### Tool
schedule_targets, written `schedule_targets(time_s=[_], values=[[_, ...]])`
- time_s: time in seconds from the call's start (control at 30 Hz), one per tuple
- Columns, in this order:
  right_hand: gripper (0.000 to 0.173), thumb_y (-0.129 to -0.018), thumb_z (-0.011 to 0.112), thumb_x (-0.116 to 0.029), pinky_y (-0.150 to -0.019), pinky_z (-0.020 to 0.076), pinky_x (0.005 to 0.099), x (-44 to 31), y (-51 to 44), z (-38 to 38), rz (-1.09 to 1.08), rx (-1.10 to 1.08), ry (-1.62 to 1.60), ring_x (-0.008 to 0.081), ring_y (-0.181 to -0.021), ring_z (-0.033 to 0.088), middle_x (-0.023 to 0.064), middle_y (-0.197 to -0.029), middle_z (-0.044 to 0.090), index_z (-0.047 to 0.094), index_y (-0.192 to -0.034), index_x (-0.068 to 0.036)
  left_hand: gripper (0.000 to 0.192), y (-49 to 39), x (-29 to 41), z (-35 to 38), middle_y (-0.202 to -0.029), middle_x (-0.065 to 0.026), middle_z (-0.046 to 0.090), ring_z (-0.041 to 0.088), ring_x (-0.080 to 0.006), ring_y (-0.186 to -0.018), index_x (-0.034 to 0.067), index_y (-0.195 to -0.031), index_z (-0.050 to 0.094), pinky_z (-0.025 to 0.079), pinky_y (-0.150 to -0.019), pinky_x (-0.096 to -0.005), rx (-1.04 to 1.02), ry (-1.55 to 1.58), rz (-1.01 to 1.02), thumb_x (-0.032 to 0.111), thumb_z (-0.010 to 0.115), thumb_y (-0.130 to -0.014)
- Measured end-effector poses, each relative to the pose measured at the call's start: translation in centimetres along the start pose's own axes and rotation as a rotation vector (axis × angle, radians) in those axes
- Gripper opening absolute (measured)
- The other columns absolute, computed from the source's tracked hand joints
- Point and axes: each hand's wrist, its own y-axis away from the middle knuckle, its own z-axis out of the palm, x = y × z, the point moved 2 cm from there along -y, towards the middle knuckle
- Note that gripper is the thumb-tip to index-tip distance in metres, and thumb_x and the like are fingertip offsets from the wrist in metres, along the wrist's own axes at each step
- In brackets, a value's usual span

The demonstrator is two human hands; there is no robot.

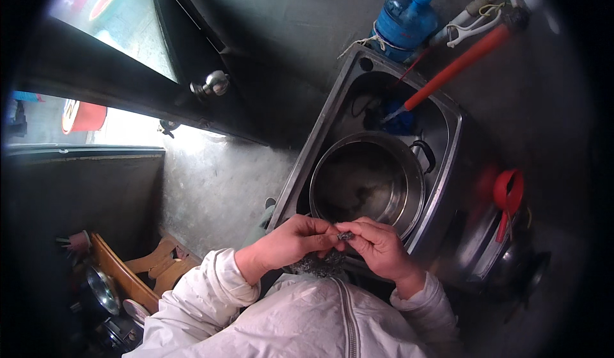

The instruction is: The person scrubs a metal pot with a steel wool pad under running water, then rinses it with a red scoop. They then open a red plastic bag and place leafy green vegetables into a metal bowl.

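Observation:
Both hands meet over the near rim of a large stainless steel pot (360, 176). My left hand (300, 240) and my right hand (379, 243) pinch a bit of dark, glinting fibre between thumbs and fingertips. It looks like part of a steel wool scourer (319, 264), whose fuller mass shows below my left hand, against the white jacket front. The pot stands in a steel sink (302, 166), with a black side handle (424, 156). Its bottom is dull, with darker patches; whether it holds water is hard to tell.
From a wall pipe hangs an orange hose (460, 65), water running into the sink. A blue pump bottle (405, 22) tied with string stands at the sink's far corner. To the right hangs a red ladle-like tool (508, 192). A door with a round knob (216, 83) and a wooden chair (127, 271) lie left.

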Motion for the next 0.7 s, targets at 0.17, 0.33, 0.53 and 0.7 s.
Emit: schedule_targets(time_s=[0.17,0.33,0.53,0.7], values=[[0.016,-0.086,0.069,0.003,-0.066,0.0526,0.0311,-0.3,-0.9,-0.8,-0.026,-0.02,0.13,0.0235,-0.075,0.068,0.0123,-0.085,0.068,0.07,-0.102,0.002,0.021,-0.2,-0.4,-0.6,-0.089,-0.0012,0.068,0.055,-0.0074,-0.076,-0.002,-0.102,0.072,0.045,-0.071,-0.0226,0.007,-0.04,-0.031,0.014,0.059,-0.099],[0.012,-0.083,0.066,0.007,-0.064,0.0523,0.0329,-1.3,-1.6,-1.5,-0.05,0.055,0.349,0.0263,-0.072,0.068,0.0136,-0.08,0.068,0.069,-0.094,0.003,0.019,-0.1,-0.5,-1.0,-0.077,0.0009,0.062,0.053,-0.0074,-0.071,0.0,-0.095,0.071,0.042,-0.066,-0.0226,0.015,-0.098,-0.018,0.015,0.06,-0.096],[0.013,-0.086,0.062,0.007,-0.067,0.0534,0.0313,-2.1,-4.4,1.1,-0.035,-0.002,0.31,0.0233,-0.077,0.068,0.0141,-0.09,0.069,0.069,-0.097,0.004,0.021,1.8,-0.2,-2.1,-0.078,0.0002,0.06,0.05,-0.0078,-0.071,-0.002,-0.097,0.069,0.041,-0.067,-0.0226,0.05,0.09,0.098,0.015,0.057,-0.1],[0.016,-0.086,0.063,0.006,-0.065,0.0521,0.0292,-2.9,-6.8,4.9,-0.011,-0.155,0.19,0.02,-0.074,0.068,0.0131,-0.088,0.069,0.069,-0.101,0.004,0.021,4.9,-0.6,-4.7,-0.089,-0.0009,0.065,0.051,-0.0082,-0.074,-0.002,-0.1,0.067,0.042,-0.071,-0.0226,0.107,0.23,0.194,0.015,0.056,-0.101]])
